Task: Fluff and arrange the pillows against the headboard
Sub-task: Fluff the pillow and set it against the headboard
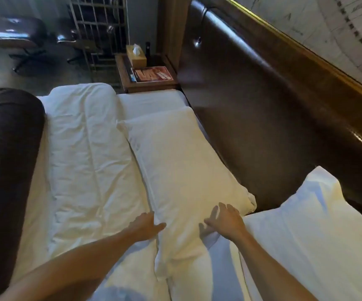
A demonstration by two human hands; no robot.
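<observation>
White pillow (pixel 184 161) lies flat by the leather headboard (pixel 273 118); my left hand (pixel 146 227) and right hand (pixel 225 220) rest spread on its near end — best squeeze both sides inward, then prop upright.

Headboard (pixel 262 109) side: bare dark padding open above flat pillow (pixel 182 161). 2nd pillow (pixel 310 216) leans on headboard at right, blocking that stretch. Narrow gap between the 2 pillows. Left: folded duvet (pixel 82 148), then dark bolster (pixel 8 159). Nightstand (pixel 147 83) closes far end.
</observation>
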